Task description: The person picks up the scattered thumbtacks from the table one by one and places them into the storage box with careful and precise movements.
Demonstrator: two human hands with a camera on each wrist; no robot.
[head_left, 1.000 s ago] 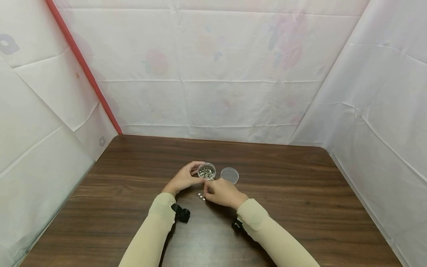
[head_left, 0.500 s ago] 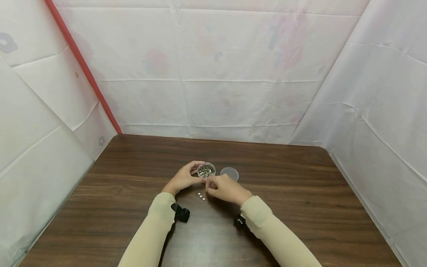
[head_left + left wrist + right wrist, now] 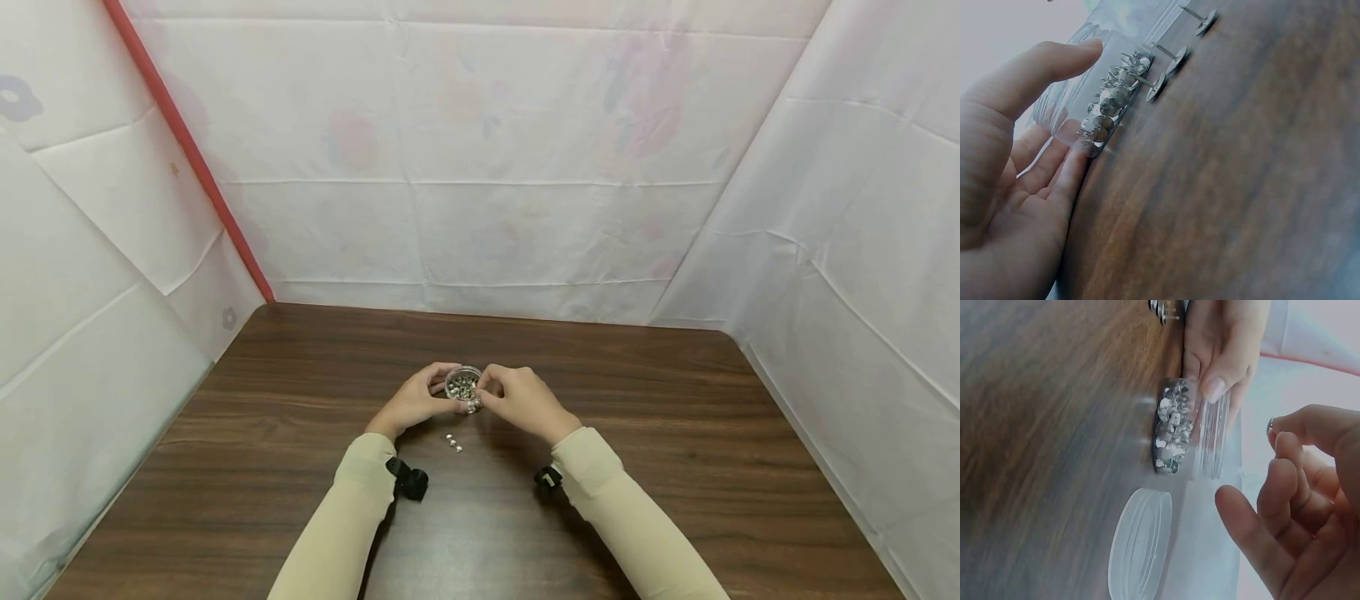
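A round clear plastic jar (image 3: 463,383) full of silver thumbtacks (image 3: 1174,428) stands upright on the table. My left hand (image 3: 415,403) holds it from the left side, thumb in front and fingers behind. At the right of the jar's open mouth is my right hand (image 3: 525,402); in the right wrist view a small shiny piece, seemingly a thumbtack (image 3: 1270,426), shows at its pinched fingertips. Three loose thumbtacks (image 3: 453,443) lie in a short row on the tabletop in front of the jar, points up in the left wrist view.
The jar's clear lid (image 3: 1140,547) lies on the brown wooden table (image 3: 645,433) to the right of the jar. In the head view my right hand covers it. White patterned cloth (image 3: 480,167) hangs behind the table and along both sides.
My right hand has moved up and away from beside the loose thumbtacks to the jar's mouth, now covering the lid. The left hand and the three loose thumbtacks have stayed put.
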